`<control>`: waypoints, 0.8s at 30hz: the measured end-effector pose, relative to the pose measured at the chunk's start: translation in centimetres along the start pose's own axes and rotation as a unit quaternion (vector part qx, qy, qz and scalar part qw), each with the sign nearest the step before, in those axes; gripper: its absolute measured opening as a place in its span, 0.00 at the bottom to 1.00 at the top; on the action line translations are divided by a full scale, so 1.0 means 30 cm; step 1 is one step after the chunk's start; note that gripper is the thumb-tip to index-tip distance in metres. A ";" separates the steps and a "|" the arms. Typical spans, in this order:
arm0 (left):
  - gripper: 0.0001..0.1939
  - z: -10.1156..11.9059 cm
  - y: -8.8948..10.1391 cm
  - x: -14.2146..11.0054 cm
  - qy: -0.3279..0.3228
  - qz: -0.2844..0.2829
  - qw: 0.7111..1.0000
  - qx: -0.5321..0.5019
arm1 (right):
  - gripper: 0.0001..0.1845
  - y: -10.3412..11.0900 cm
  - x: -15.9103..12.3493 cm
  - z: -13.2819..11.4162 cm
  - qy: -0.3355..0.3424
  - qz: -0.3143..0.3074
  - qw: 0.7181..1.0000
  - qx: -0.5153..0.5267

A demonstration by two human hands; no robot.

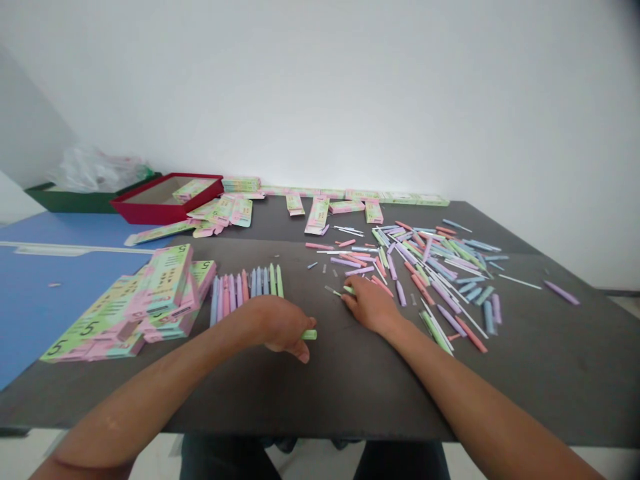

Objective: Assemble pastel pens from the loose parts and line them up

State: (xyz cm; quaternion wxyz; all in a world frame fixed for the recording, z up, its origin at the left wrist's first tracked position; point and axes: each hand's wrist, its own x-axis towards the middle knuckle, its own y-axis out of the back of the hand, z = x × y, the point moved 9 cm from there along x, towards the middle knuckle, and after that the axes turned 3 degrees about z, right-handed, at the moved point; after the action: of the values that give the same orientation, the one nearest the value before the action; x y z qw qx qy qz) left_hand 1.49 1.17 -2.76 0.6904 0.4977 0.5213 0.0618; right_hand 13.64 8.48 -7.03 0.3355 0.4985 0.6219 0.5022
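Observation:
My left hand point(283, 325) rests on the dark table point(350, 373) with its fingers curled round a light green pen barrel point(309, 335) that sticks out to the right. My right hand point(370, 303) lies a little further right, fingers closed on a small green pen part point(349, 291) with a thin white refill point(333, 291) pointing left. A neat row of finished pastel pens point(245, 288) lies just left of my left hand. Right of my right hand spreads a loose pile of pen barrels, caps and refills point(430, 267).
A stack of flat pastel cartons point(145, 300) sits at the left. More flat cartons point(320, 213) lie along the back edge. A red tray point(165, 197) and a green tray point(75, 199) with plastic stand at back left. A blue table surface point(45, 280) adjoins.

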 end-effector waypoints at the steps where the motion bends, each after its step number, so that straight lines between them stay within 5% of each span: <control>1: 0.35 0.004 0.001 -0.002 -0.003 -0.003 1.000 0.001 | 0.13 -0.002 -0.004 -0.002 0.007 -0.007 1.000 0.001; 16: 0.33 0.022 -0.002 -0.004 -0.003 -0.007 1.000 0.003 | 0.16 -0.022 0.029 -0.067 0.091 -0.003 0.996 0.020; 24: 0.33 0.028 -0.004 -0.005 0.000 -0.020 1.000 0.001 | 0.23 -0.037 0.068 -0.093 0.166 -0.057 0.984 -0.009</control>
State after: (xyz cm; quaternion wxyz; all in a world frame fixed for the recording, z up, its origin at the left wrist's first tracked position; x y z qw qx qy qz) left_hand 2.03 0.49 -2.77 0.6914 0.4877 0.5309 0.0474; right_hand 10.18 9.64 -7.17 0.2602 0.3690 0.6915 0.5639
